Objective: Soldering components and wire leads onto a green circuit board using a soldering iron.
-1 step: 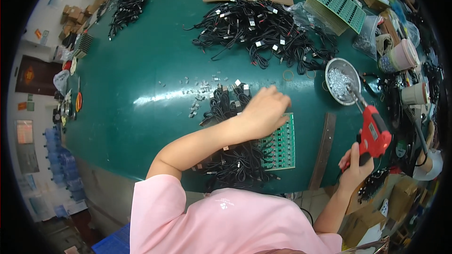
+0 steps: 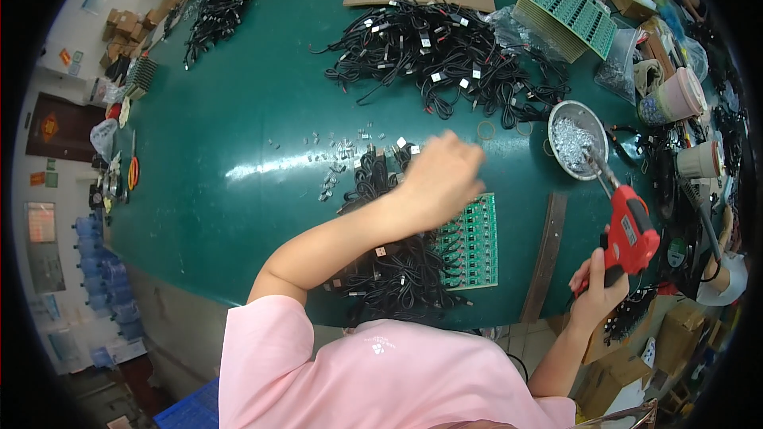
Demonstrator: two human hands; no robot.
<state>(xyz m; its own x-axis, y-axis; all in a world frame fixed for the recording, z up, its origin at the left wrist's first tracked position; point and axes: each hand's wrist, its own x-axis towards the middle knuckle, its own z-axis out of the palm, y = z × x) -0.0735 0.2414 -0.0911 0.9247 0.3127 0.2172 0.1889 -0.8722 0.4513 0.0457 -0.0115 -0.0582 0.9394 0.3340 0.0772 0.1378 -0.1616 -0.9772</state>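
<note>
Head view: right hand (image 2: 600, 292) holds a red gun (image 2: 633, 230), tip at the bowl (image 2: 596, 121), left hand (image 2: 442, 175), its grip hard to tell, is near the green board (image 2: 479, 250), so maybe it's soldering, needing careful aim next.

The left hand (image 2: 443, 176) has been shifted slightly toward the far edge of the green circuit board (image 2: 479, 246), and more of the board's far end has been uncovered. Right of the board, the red soldering gun (image 2: 630, 232) has been drawn back slightly by the right hand (image 2: 598, 295).
</note>
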